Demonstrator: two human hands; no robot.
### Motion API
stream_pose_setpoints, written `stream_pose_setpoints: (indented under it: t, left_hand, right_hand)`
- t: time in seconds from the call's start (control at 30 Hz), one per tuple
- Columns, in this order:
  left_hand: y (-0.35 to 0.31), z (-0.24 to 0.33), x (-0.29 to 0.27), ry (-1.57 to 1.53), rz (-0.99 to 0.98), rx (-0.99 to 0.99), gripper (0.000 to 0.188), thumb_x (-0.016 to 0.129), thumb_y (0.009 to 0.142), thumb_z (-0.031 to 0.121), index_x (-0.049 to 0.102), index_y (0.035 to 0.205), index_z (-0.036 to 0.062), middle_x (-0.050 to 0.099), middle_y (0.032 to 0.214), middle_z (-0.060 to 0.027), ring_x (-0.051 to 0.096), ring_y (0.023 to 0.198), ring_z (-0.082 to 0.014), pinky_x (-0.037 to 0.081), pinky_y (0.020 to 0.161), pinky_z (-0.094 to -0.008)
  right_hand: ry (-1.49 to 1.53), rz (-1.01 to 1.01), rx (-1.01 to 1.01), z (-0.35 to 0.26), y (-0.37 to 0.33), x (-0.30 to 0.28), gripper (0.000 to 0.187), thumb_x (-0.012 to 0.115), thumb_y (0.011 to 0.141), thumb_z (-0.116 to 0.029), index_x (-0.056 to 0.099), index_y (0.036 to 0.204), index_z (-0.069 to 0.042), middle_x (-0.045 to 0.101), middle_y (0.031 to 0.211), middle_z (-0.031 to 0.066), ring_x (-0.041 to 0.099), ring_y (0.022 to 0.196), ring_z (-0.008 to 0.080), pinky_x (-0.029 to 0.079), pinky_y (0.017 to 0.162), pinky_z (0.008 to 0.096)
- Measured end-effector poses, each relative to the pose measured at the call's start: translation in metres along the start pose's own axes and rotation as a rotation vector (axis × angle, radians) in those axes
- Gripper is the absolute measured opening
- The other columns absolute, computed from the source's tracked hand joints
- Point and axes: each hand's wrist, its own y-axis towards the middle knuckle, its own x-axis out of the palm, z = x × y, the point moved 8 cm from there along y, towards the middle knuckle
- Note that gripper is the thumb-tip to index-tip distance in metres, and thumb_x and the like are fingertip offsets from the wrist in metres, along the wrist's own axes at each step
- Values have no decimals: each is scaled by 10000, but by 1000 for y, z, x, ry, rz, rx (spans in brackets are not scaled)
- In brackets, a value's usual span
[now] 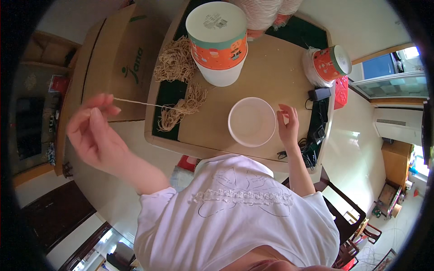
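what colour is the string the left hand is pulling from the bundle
Pale tan, like natural twine; the string runs from the left hand to the bundle, clearest in the head view.

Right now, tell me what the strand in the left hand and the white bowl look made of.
Strand: tan, fuzzy twisted fibre, probably jute or paper twine, pulled from a frayed bundle. White bowl: smooth matte wall with a rolled rim, likely coated paper, possibly thin plastic.

Cardboard box [113,63] left of table; black charger [320,94] right.

Glossy pale tiled floor [357,149] catching window glare – dark wooden chairs [357,226] on the right, big brown cardboard box [113,58] leaning left.
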Motion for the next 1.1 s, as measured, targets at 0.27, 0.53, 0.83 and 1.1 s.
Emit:
stream_pose_setpoints:
  t: [0.27,0.53,0.83,1.1]
  left_hand:
    - [-102,-15,135,-496,-682,-594,118,616,861,-27,564,961,7,644,953,-146,646,856,-177,546,750,-272]
    - [-50,-43,73,-480,-196,-385,107,511,941,53,498,1044,25,591,1155,-284,607,1065,-362,537,839,-362]
    - [-141,-121,56,-437,-164,-926,76,555,941,115,540,1003,74,646,1097,-187,648,990,-269,540,802,-328]
    - [-225,-89,157,-123,-765,-694,85,665,843,-9,617,888,45,552,841,24,496,645,-29,400,581,-180]
  right_hand:
    - [531,-299,-313,-142,-8,33,384,692,789,0,572,1153,-19,563,1218,120,548,1115,246,435,942,367]
    - [801,-550,107,-126,-15,12,273,499,993,-225,650,970,2,598,833,-5,447,681,65,367,619,215]
    - [153,-354,230,8,16,-81,223,526,964,-186,650,930,-4,507,703,-25,467,635,104,383,574,260]
    - [-27,-408,-132,-55,11,-3,650,767,744,-106,476,1324,-68,535,1284,157,512,1188,311,406,1008,383]
